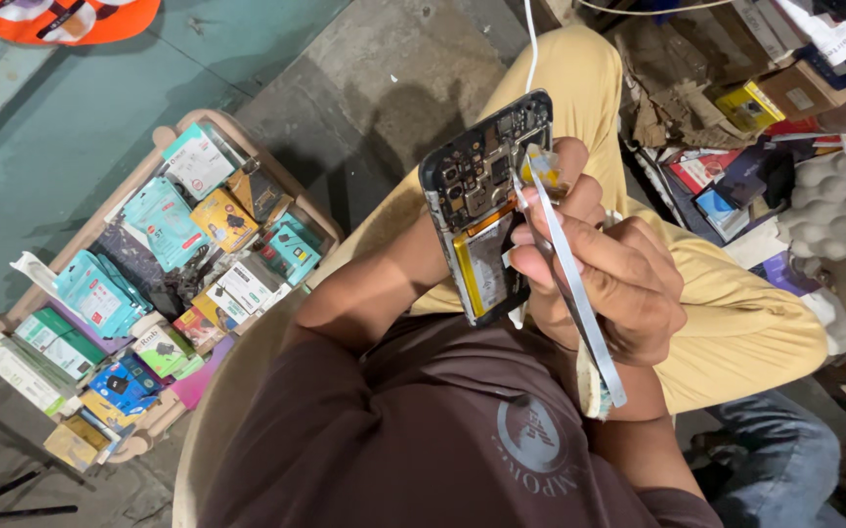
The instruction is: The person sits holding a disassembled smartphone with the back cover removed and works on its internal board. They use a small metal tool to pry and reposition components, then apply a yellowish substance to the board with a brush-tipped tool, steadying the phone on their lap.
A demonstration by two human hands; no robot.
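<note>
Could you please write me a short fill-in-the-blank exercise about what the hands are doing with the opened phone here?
1. The right hand holds a pair of metal ____ against the opened phone.
2. The phone's back cover is ____, so its circuit board shows.
3. The left hand grips the phone from ____ it.
4. The tray on the floor is full of small ____.

Missing words: tweezers; off; behind; boxes

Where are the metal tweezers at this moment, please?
In the head view, right of centre, the tweezers are in the right hand, tips at the top of the opened phone, above the yellow trouser leg.
</note>
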